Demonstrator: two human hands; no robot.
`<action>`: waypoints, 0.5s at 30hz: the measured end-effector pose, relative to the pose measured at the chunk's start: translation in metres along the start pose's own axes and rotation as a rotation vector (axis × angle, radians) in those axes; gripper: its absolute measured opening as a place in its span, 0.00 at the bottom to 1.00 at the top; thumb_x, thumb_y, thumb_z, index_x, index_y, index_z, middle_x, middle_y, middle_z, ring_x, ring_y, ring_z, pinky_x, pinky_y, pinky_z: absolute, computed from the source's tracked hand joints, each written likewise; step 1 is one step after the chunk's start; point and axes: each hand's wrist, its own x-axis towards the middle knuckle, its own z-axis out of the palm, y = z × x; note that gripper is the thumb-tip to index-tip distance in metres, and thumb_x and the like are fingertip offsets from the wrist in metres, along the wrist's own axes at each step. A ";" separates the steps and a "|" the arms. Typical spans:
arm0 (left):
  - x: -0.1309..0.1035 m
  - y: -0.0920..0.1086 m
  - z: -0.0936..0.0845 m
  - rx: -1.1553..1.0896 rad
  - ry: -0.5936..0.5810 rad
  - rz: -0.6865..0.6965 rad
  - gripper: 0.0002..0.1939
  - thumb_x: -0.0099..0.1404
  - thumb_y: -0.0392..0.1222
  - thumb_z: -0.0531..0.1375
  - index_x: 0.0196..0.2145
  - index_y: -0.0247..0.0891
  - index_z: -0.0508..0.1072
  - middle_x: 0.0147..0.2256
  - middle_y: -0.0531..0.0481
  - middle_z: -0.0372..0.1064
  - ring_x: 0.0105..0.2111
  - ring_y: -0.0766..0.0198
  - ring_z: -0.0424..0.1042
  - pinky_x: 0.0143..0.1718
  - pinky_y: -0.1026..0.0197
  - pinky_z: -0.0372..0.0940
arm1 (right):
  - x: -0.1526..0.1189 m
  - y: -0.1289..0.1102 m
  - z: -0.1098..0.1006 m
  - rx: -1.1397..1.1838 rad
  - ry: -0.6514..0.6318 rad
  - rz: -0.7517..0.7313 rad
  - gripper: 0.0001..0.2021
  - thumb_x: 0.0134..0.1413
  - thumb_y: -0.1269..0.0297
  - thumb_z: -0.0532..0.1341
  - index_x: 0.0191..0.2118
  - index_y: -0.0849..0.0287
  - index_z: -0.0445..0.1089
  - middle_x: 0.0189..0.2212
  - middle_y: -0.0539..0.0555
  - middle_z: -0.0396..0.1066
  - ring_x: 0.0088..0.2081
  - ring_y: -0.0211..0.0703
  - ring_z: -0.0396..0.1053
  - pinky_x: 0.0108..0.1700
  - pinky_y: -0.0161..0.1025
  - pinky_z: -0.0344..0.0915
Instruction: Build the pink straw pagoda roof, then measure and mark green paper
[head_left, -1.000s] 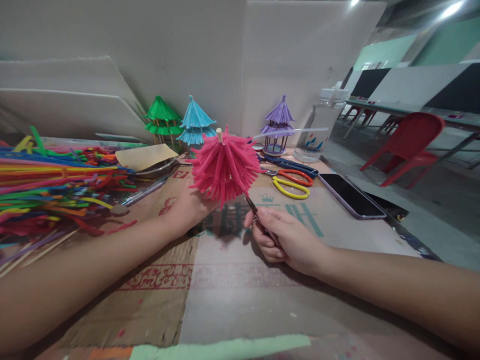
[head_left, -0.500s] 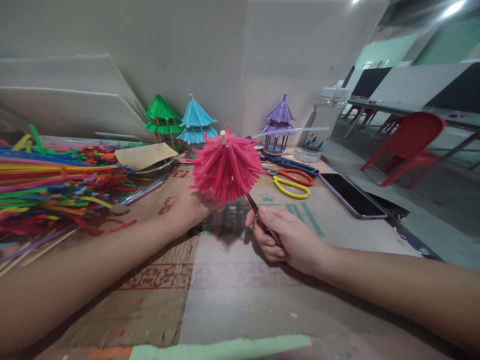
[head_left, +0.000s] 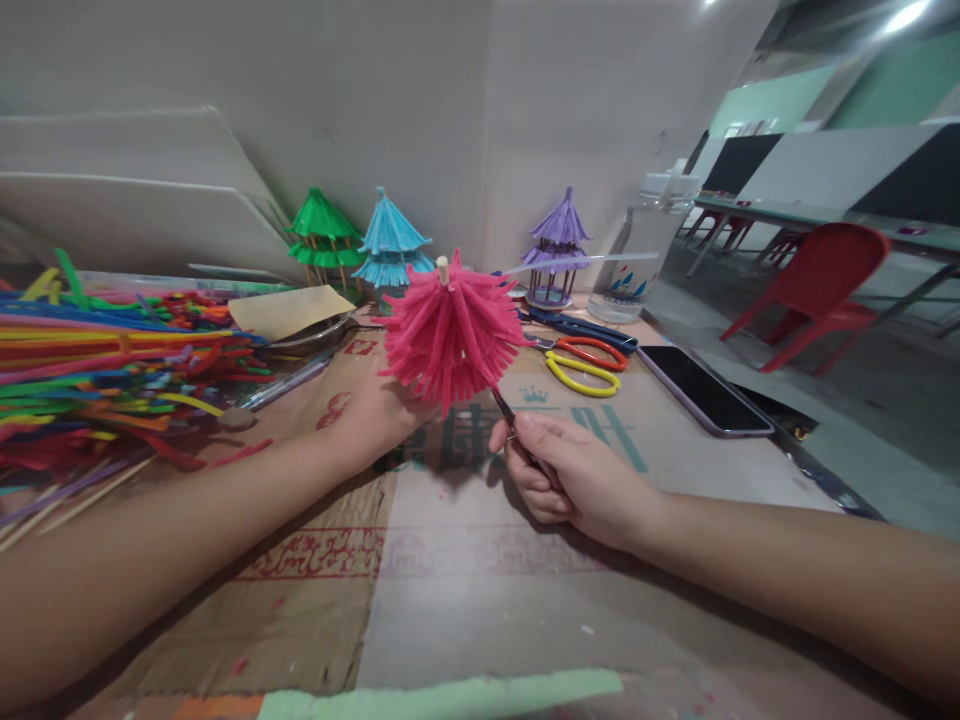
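Gripping a slim dark tool (head_left: 504,405), the right hand (head_left: 559,470) has its fingers (head_left: 534,478) curled around it, the tip pointing up at the lower edge of the pink paper-like roof (head_left: 452,335). Whether the tip touches that edge cannot be told. The left hand (head_left: 386,410) is behind and below the roof, on its left side; its fingers are hidden there, so how they are closed cannot be told. The pink roof is in the middle of the view, above the bench (head_left: 465,620), its strips fanning out around a pale stick (head_left: 442,268) that pokes up at the top.

Behind it stand a green model tower (head_left: 321,225) and a blue model tower (head_left: 390,235), side by side, and a purple model tower (head_left: 561,235) apart from them to the right, near a clear bottle (head_left: 626,255). In front of the purple tower and the bottle lie scissors with one orange handle and one yellow handle (head_left: 583,376), just beside a dark blue tool (head_left: 589,328). A phone (head_left: 703,390) lies face up farther right. On the left is a heap of colorful strips (head_left: 112,370), with a yellowish sheet (head_left: 291,310) lying over a bowl (head_left: 311,340) beyond it. A red chair (head_left: 821,285) stands on the floor past the bench.
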 end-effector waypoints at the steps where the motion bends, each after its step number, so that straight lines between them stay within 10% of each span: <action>1: 0.000 -0.001 0.001 -0.027 0.001 -0.005 0.07 0.64 0.46 0.59 0.31 0.41 0.68 0.25 0.52 0.65 0.29 0.61 0.69 0.36 0.57 0.72 | 0.000 0.000 0.000 0.000 0.002 -0.001 0.14 0.64 0.51 0.57 0.37 0.57 0.65 0.15 0.39 0.51 0.13 0.27 0.39 0.14 0.25 0.40; 15: -0.001 -0.008 0.001 -0.111 -0.029 -0.023 0.04 0.61 0.41 0.60 0.34 0.39 0.72 0.33 0.49 0.74 0.34 0.59 0.73 0.41 0.55 0.73 | -0.001 0.001 0.003 -0.086 0.024 -0.039 0.20 0.57 0.44 0.62 0.36 0.59 0.64 0.15 0.38 0.50 0.14 0.25 0.40 0.14 0.25 0.40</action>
